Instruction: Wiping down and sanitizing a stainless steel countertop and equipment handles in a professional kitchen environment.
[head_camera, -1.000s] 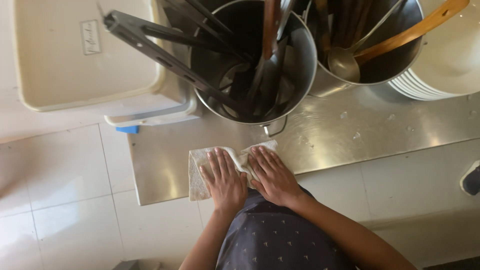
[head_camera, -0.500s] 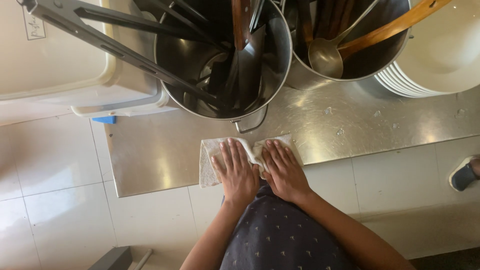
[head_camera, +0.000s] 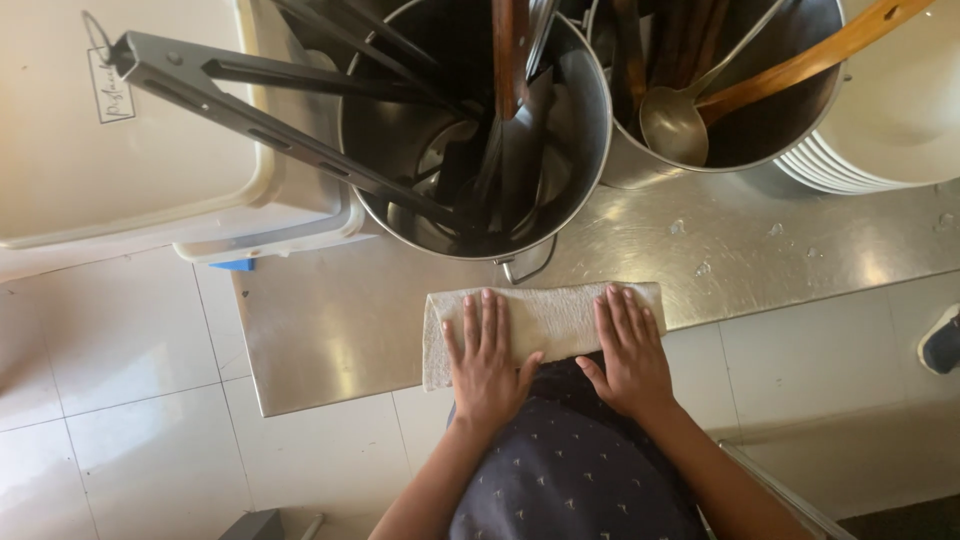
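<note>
White cloth (head_camera: 545, 320) under flat left hand (head_camera: 487, 360) & right hand (head_camera: 630, 350) — grip released, near edge hidden.

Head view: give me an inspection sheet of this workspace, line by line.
Surface: steel counter, shiny, with a few water drops toward the right.
Job's things: white cloth, folded into a long strip, lying flat at the counter's front edge.
Clutter: large steel pot holding tongs and other utensils; second pot with a ladle and a wooden-handled tool; stack of white plates; beige plastic bin at left.
Hands: left hand and right hand both pressed flat, palms down, on the cloth, fingers spread.
Cables: nothing seen.
Surroundings: pale tiled floor; a shoe at the right edge.
</note>
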